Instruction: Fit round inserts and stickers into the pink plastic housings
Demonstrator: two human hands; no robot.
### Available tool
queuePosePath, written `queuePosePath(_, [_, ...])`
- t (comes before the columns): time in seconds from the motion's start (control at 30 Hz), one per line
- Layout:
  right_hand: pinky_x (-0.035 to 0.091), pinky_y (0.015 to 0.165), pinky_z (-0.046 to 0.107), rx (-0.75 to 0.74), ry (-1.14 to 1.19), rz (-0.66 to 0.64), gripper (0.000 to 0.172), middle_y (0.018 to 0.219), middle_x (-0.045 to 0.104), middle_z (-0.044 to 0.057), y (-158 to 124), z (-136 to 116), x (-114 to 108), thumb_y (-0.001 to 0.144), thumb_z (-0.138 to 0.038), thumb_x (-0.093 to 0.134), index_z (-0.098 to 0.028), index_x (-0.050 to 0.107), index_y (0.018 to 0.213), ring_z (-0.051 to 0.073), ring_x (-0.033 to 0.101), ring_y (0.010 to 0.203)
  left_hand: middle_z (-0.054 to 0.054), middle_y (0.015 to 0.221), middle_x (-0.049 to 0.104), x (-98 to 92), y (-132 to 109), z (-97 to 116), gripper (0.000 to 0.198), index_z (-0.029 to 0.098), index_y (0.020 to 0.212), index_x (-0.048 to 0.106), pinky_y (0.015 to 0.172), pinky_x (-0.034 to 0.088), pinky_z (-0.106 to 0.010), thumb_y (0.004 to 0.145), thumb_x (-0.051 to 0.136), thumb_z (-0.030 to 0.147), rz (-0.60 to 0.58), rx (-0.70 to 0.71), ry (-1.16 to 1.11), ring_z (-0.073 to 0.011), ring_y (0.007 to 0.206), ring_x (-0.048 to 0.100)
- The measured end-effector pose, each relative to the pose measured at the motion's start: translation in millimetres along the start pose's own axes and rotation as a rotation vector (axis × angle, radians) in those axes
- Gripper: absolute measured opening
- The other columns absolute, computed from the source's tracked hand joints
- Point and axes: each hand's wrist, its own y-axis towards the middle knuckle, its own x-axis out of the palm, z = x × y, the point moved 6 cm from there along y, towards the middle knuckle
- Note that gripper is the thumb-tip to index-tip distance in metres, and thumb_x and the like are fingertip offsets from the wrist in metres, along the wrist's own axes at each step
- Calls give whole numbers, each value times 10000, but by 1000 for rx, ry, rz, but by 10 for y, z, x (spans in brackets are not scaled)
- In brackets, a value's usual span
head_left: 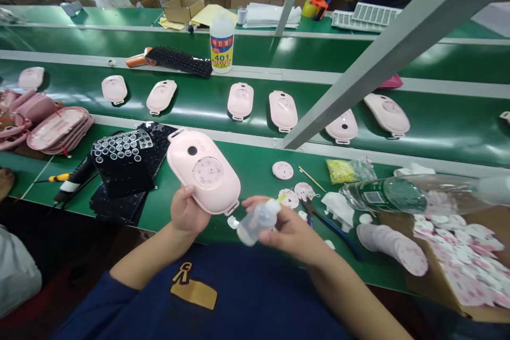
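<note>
My left hand point(187, 212) grips a pink plastic case point(183, 167) by its lower edge, tilted above the table. The case has a dark round hole and a round recess with a printed pattern. In my right hand point(290, 231) is a small clear squeeze bottle point(253, 226) with a whitish top, held beside the case's lower right end. A small white scrap point(233, 222) shows between the case and the bottle. Right of my hands lie round printed discs point(282, 170), a thin wooden stick point(312, 178) and blue-handled pliers point(337, 231).
Several similar pink cases point(240, 101) sit along the green conveyor point(203, 98). Beyond them stands a large bottle marked 401 point(222, 48). A grey metal post point(382, 42) slants across the right. Black sticker sheets point(123, 170) lie left; a carton of printed cutouts point(464, 255) is right.
</note>
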Motion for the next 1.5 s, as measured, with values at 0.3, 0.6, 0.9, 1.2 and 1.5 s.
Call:
queuePosePath(0.3, [508,870,363,1,443,48,588,982,700,43,144,-145,316,621,-582,856,-221,638,1030,197,639,910,-87,1436,553,157,-201,-177,901,333,1432,469,1025,476,-585,651,598,763,-265,88,156,-411,1285,534])
queuePosePath(0.6, [516,777,344,-50,433,277,545,917,695,36,127,-124,-195,601,-571,853,-221,616,946,214,649,860,-197,1361,578,-198,-26,75,1129,226,1340,553,923,493,-636,598,239,1018,-429,-291,222,-468,1300,487])
queuePosePath(0.9, [475,1004,439,-135,-183,443,412,1396,480,138,109,-94,-362,724,-526,747,-197,673,961,313,462,1323,-147,1108,728,-487,297,-133,663,162,1140,638,843,557,-384,548,874,344,-234,-418,462,-326,1005,687])
queuePosePath(1.2, [497,840,325,-84,-586,361,359,956,603,31,-137,-79,-70,724,-345,835,-214,720,1037,186,607,907,-116,1066,692,-663,720,111,494,198,1109,665,932,498,-483,676,678,434,-308,51,1300,-365,1060,621])
queuePosePath(1.5, [480,798,314,-130,-592,361,391,933,643,51,-114,-155,4,726,-349,838,-175,718,1055,197,609,886,-212,1508,441,-286,388,313,660,163,1361,569,1153,220,-651,776,644,459,-421,364,1812,-503,1390,356])
